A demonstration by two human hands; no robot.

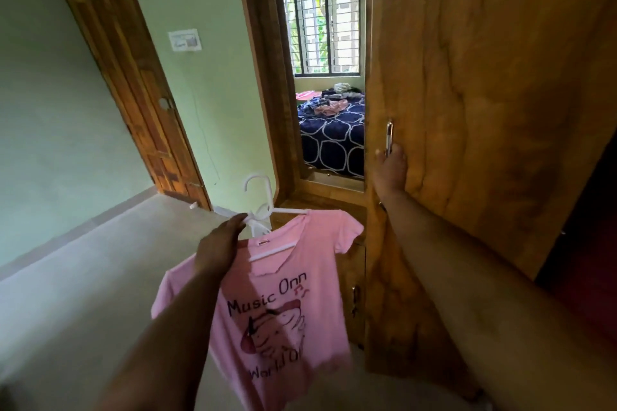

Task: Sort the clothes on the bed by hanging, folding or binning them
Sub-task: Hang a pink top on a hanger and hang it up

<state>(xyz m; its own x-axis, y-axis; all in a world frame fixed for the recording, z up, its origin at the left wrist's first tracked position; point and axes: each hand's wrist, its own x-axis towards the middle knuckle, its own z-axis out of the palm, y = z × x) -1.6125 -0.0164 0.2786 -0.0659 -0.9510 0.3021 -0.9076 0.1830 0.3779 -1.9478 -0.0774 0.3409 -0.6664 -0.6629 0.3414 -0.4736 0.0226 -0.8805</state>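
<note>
A pink T-shirt (277, 304) with a printed "Music Onn" design hangs on a white plastic hanger (258, 213). My left hand (218, 248) grips the hanger at its neck and holds the shirt up in front of me. My right hand (390, 170) grips the metal handle (389, 137) of the wooden wardrobe door (484, 93), which stands partly swung out. A mirror (329, 60) beside the door reflects the bed (334, 140) with its dark blue patterned cover and several loose clothes (329, 105) lying on it.
A wooden room door (127, 77) stands at the left in a green wall with a switch plate (184, 39). Low wardrobe drawers (354, 280) sit behind the shirt. Bare grey floor (83, 277) spreads to the left. A dark opening shows at the far right.
</note>
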